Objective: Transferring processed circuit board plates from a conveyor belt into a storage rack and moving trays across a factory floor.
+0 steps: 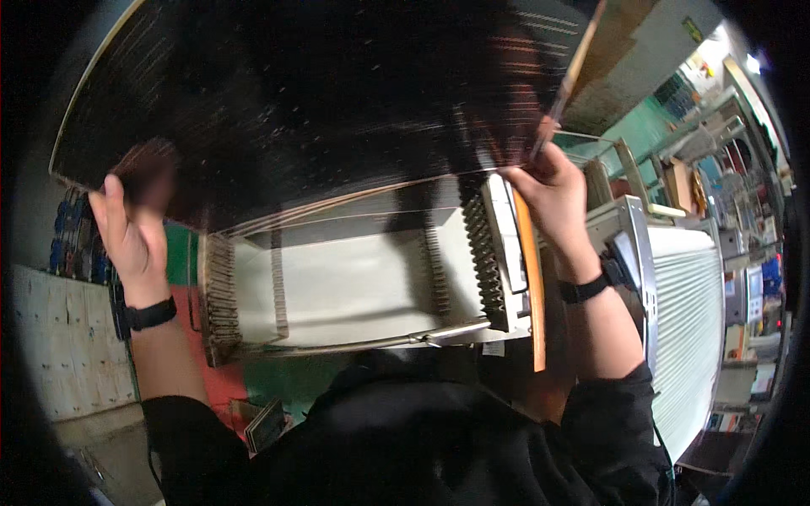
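A large, thin, dark glossy panel (337,93) fills the upper part of the view, tilted, mirroring my hands on its face. My left hand (131,236) supports its near left corner, fingers stretched along the edge. At the near right corner my right hand (553,198) grips the panel between thumb and fingers. Below the panel stands a white box-like rack (354,274) with rows of slots along its left and right sides. An orange strip (529,278) runs down the rack's right side, beneath my right hand. The panel hides the rack's far part.
To the right is a white ribbed rack (688,312) in a metal frame. Farther right, shelves (747,244) carry assorted items. Pale cabinets (76,337) stand at the left. A metal bar (380,341) crosses the slotted rack's near edge. Red and green floor (224,375) shows below.
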A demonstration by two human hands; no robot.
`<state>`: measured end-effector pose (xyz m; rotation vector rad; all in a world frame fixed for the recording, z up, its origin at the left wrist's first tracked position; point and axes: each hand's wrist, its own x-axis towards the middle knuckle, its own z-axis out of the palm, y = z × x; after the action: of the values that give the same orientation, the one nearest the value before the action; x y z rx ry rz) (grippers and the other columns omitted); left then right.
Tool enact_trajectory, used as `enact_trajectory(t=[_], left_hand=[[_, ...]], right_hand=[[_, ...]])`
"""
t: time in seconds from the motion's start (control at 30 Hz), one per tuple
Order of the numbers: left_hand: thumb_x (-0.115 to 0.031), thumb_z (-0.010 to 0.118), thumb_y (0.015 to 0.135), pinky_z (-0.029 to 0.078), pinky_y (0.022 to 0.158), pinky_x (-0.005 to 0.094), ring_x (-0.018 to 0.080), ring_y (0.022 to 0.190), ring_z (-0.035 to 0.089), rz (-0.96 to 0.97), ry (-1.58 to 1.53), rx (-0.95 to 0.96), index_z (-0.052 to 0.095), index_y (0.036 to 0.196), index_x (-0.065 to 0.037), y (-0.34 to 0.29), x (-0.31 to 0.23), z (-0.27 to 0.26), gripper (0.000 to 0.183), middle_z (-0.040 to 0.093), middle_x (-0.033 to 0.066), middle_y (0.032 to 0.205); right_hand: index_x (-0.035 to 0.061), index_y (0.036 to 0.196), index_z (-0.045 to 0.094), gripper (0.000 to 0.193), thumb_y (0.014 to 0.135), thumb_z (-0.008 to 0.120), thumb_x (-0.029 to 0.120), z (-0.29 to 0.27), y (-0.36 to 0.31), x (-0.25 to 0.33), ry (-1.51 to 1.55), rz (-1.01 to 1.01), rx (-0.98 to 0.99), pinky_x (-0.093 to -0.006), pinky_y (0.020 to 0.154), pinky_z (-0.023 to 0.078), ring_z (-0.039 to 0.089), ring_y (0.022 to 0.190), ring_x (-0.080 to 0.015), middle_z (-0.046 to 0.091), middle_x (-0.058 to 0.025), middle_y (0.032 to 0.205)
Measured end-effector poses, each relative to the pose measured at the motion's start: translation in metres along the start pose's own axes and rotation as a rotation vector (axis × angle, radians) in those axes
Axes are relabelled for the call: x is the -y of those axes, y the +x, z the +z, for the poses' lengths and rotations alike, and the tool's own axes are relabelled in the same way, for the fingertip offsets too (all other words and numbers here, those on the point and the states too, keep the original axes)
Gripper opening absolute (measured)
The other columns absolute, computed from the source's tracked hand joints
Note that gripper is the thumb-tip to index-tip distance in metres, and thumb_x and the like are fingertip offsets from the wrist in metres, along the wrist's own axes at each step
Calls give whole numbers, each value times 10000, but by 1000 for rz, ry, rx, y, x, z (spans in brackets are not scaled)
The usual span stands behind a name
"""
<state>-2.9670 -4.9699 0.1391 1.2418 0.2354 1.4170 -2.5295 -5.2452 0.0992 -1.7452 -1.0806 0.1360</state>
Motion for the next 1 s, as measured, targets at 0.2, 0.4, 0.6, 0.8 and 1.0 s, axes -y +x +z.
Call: enact_trajectory(t=[0.2,0.4,0.6,0.8,1.0], left_hand=[[-129,567,1045,546,990,512,262,1110,652,-17,-85,-6,505,993,-103,14,-15,11,85,656,108,1143],[-243,516,1074,464,1065,592,373,1196,610,70,-57,-111,537,1258,-11,16,-19,3,297,633,213,1269],[-233,502,1075,466,1055,597,387,1195,610,107,-91,-84,534,1285,-23,12,-14,-9,299,632,210,1271],[-256,531,1060,455,1050,601,396,1198,598,152,-47,-75,540,1288,-13,13,-5,-9,334,627,207,1281],[-234,594,1029,502,1039,477,279,1147,637,126,-78,-33,500,1329,-11,4,-8,-1,385,636,137,1261]], right_hand=[[-32,1305,594,442,884,731,-48,-26,-2,44,134,-72,-18,-256,876,546,665,977,-110,704,-67,1114],[-25,1268,611,390,892,689,-93,-53,1,57,234,-29,83,-258,874,539,659,954,-115,705,-57,1088],[-34,1240,615,340,910,686,-75,-58,5,64,95,-100,117,-263,896,531,652,977,-101,702,-42,1086],[-40,1293,592,407,900,669,-114,-49,3,49,180,-123,17,-270,918,525,651,1012,-126,692,-58,1145],[-46,1351,555,476,894,663,-128,-47,5,59,84,-185,-5,-285,953,518,638,1066,-130,674,-76,1202]])
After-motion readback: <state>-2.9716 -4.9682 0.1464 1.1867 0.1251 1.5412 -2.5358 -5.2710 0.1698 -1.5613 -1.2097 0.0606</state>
